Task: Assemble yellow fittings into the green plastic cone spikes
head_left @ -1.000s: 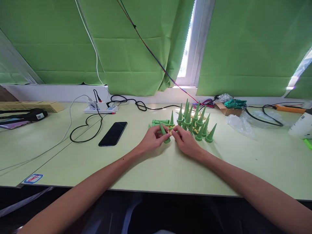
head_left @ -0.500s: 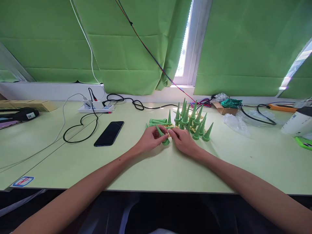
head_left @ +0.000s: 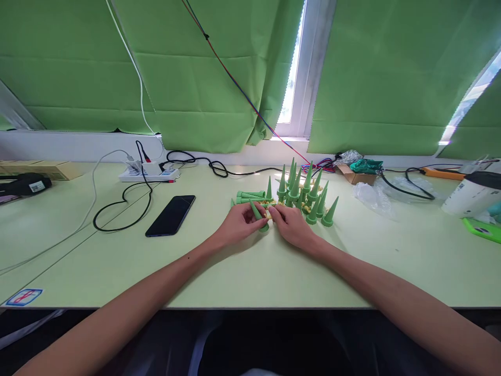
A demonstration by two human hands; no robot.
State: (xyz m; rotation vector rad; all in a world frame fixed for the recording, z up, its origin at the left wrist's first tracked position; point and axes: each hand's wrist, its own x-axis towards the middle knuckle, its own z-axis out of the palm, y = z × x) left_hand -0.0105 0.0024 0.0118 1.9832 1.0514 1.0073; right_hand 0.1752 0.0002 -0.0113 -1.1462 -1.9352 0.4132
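Observation:
My left hand (head_left: pixel 239 225) is closed round a green plastic cone (head_left: pixel 255 211), which leans to the left with its wide collar at the lower right. Close beside it, my right hand (head_left: pixel 293 225) is closed, thumb and forefinger pinched at a small pale-yellow piece (head_left: pixel 268 213), mostly hidden by the fingertips. Behind and right of my hands stand several like green cones (head_left: pixel 313 196), points up, with small yellow bits scattered among them. More green cones lie on their sides (head_left: pixel 250 195) just behind my left hand.
A black phone (head_left: pixel 170 215) lies left on the pale table (head_left: pixel 219 277). Behind it are a power strip (head_left: pixel 151 175) and looping cables. To the right sit a small cardboard box (head_left: pixel 355 174), clear plastic bags (head_left: pixel 373 198), a white bottle (head_left: pixel 472 196) and a green phone case (head_left: pixel 483 230).
The view has shifted slightly, so everything sits a little further left. My hands keep nearly the same pose, with the green cone still in the left one.

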